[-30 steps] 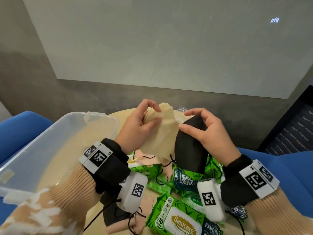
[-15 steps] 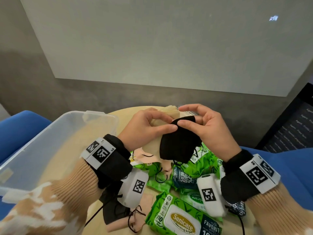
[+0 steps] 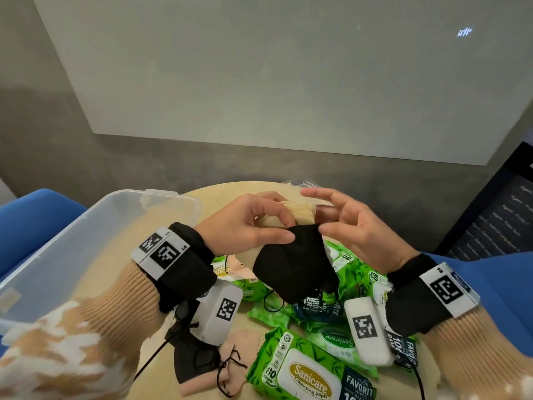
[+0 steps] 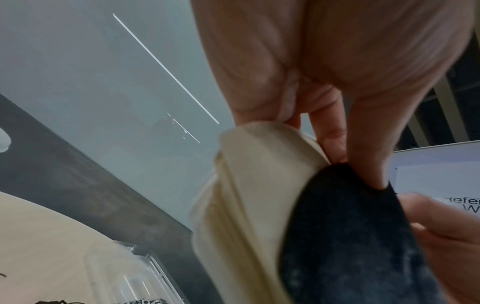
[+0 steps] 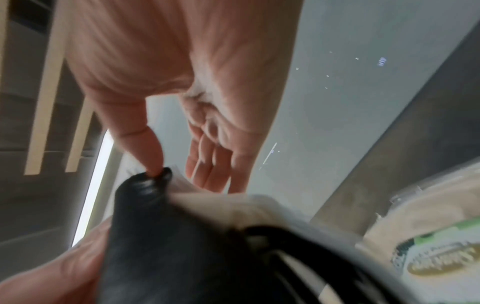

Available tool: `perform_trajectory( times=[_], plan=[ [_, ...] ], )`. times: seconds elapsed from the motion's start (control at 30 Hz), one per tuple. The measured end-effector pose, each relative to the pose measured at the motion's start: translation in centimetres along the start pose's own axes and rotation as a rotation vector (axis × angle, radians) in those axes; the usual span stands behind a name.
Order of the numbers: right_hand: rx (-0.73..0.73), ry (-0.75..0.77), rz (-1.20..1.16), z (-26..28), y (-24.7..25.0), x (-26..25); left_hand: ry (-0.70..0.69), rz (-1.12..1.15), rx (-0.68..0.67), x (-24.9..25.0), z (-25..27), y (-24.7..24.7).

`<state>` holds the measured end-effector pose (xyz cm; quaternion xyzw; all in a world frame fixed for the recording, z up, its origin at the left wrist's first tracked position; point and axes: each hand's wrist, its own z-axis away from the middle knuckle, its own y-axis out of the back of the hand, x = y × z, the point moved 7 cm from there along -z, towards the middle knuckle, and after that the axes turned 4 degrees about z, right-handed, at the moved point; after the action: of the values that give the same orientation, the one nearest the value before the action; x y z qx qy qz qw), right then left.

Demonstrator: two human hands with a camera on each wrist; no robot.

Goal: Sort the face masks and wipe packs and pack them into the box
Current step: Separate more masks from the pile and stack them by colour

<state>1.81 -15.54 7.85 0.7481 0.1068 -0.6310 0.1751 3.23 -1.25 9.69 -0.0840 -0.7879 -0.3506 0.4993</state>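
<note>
Left hand [image 3: 245,226] grip: pinching folded cream fabric face mask [image 3: 300,213] and soft black fabric face mask [image 3: 291,267] together, hanging lengthwise below. Right hand [image 3: 357,229] grip: fingers spread, thumb touching black mask's top edge. Clear plastic box [image 3: 86,226]: leftward, nearer left hand.

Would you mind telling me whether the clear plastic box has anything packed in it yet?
Empty as far as shown: through the clear plastic box only the table's wood shows, with no masks or wipe packs inside. Its near end is hidden by the sleeve.

Black mask [image 3: 291,264], cream mask [image 3: 300,213], green wipe packs [image 3: 311,370] (leaf-printed), clear box [image 3: 86,235], blue seat [image 3: 31,215].
</note>
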Motion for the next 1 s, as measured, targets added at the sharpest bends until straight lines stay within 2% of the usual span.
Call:
perform_trajectory(
  times=[0.13, 0.27, 0.57, 0.73, 0.9, 1.0],
  plan=[
    [-0.133, -0.085, 0.004, 0.4, -1.5, 0.8, -0.012, 0.022, -0.065, -0.2, -0.1, -0.4],
    [-0.061, -0.105, -0.006, 0.4, -1.5, 1.0, -0.022, 0.016, -0.085, -0.6, -0.1, -0.7],
    [0.118, -0.137, -0.289, -0.1, -1.3, 2.0, -0.036, -0.087, 0.119, -1.1, -0.2, 0.0],
    [0.143, -0.163, -0.395, -0.3, -1.8, 2.8, -0.009, -0.014, 0.184, -1.4, -0.6, 0.2],
    [0.176, -0.139, -0.414, -0.4, -1.7, 2.8, 0.026, 0.041, 0.262, -2.0, -0.7, -0.2],
    [0.217, -0.137, -0.325, -0.4, -1.2, 2.8, 0.065, 0.021, 0.273, -2.2, -0.8, -0.4]
  ],
)
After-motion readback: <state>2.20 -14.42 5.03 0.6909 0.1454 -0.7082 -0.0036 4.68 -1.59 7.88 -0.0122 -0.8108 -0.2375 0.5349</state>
